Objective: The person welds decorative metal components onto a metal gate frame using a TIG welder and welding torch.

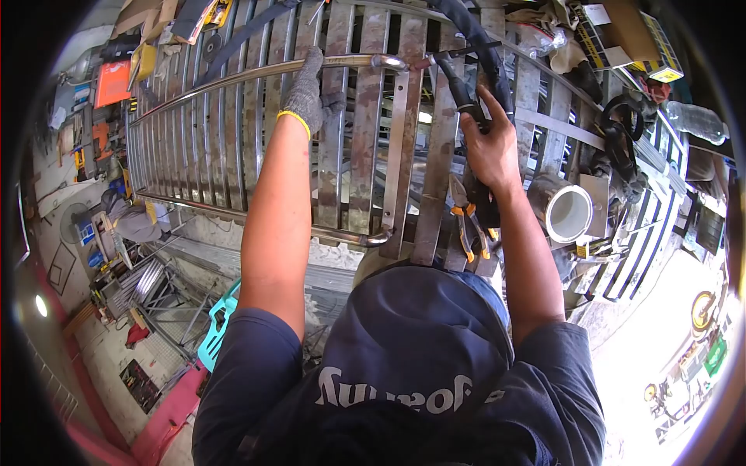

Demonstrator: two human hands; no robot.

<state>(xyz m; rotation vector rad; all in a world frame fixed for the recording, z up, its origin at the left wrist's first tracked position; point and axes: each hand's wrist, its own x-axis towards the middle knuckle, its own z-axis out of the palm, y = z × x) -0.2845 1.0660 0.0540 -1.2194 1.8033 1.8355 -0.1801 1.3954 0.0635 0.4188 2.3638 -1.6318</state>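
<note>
"How's the left grip (308,89)?"
"Gloved, lying across the tube (353,60); I can't tell whether its fingers close round it."
"And the right grip (491,146)?"
"Bare, and clasped on the torch (460,89). The torch's head is just beside the tube's right end."
"Where does the tube lie?"
"Over the far part of the slatted tabletop (434,182)."
"Anything else close?"
"Pliers (463,208) below the right grip, and a white-rimmed pot (539,203) to their right."
</note>
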